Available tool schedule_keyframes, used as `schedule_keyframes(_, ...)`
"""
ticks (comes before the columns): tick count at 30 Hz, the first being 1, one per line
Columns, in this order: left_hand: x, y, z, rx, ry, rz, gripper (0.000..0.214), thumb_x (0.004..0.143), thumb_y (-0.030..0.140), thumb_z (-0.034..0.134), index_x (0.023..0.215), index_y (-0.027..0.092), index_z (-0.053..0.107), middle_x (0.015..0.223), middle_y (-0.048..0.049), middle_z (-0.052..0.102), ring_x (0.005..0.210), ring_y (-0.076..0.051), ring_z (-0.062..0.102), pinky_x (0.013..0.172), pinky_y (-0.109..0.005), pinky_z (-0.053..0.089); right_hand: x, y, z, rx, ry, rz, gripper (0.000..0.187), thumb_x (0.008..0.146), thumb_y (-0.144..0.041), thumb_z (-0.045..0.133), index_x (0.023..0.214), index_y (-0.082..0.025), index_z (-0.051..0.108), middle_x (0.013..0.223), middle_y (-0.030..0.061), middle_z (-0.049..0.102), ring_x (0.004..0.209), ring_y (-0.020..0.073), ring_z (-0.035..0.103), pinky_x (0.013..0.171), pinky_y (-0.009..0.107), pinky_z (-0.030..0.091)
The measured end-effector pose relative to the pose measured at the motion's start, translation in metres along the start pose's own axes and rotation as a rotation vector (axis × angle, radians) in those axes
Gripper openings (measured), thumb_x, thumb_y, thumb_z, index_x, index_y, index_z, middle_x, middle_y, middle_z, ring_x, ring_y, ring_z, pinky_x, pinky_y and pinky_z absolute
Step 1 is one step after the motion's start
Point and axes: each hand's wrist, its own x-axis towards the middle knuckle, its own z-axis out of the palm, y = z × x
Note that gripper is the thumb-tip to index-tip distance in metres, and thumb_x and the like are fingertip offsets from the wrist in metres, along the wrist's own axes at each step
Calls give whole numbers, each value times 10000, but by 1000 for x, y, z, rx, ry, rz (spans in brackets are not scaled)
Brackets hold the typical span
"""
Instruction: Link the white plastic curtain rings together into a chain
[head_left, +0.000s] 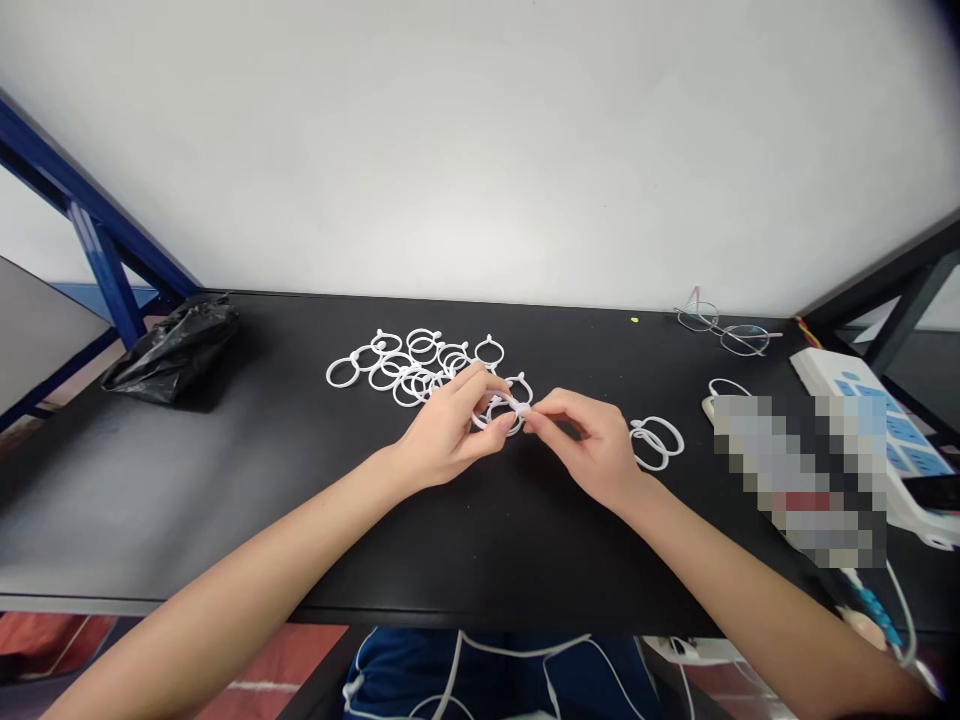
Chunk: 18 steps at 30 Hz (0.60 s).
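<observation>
My left hand (457, 425) grips a white ring (480, 422) between thumb and fingers. At the ring's small knob (523, 409), my right hand (589, 440) pinches with thumb and forefinger. Fingertips of both hands nearly meet there and partly hide the knob. Behind my left hand, several more white rings (386, 372), each with a little knob, lie in a loose overlapping heap on the black table (300, 520). To the right of my right hand rest a couple of white rings (664, 437), one overlapping the other.
A crumpled black plastic bag (180, 350) lies at the left. Eyeglasses (724, 328) sit at the back right, near a blurred-out device (802, 480) and a white power strip (877, 410). A pale wall (465, 150) rises behind the table; white cables (525, 652) hang below its front edge.
</observation>
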Motion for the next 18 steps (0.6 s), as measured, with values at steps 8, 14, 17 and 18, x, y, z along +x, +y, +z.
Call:
schedule_keyframes(8, 1, 3, 0, -77, -43, 1, 201, 939, 349, 453, 942, 171, 546, 793, -24, 563, 650, -126, 483, 580, -256, 429, -7, 7, -4, -18, -243, 37, 254, 1018, -386, 367, 837, -232, 459, 584, -43, 525, 528, 124, 536, 561, 265, 428)
schedule_keyframes(14, 0, 4, 0, -126, -41, -7, 248, 952, 383, 442, 937, 166, 562, 799, -34, 576, 668, -132, 499, 577, -257, 428, -8, 8, -3, 8, -267, 37, 233, 1020, -386, 358, 856, -240, 437, 576, -53, 491, 518, 124, 511, 567, 270, 434)
schedule_keyframes(17, -1, 4, 0, -138, -50, -12, 307, 958, 439, 433, 936, 166, 572, 778, -34, 562, 666, -137, 492, 582, -265, 431, -9, 8, -2, 39, -256, 46, 242, 1021, -395, 354, 856, -238, 436, 559, -58, 480, 497, 120, 503, 567, 273, 443)
schedule_keyframes(18, -1, 5, 0, -144, -51, -14, 328, 960, 456, 427, 933, 165, 575, 763, -31, 551, 661, -138, 488, 581, -266, 430, -9, 8, -1, 49, -252, 47, 243, 1021, -397, 353, 858, -237, 437, 553, -60, 476, 495, 120, 505, 568, 273, 447)
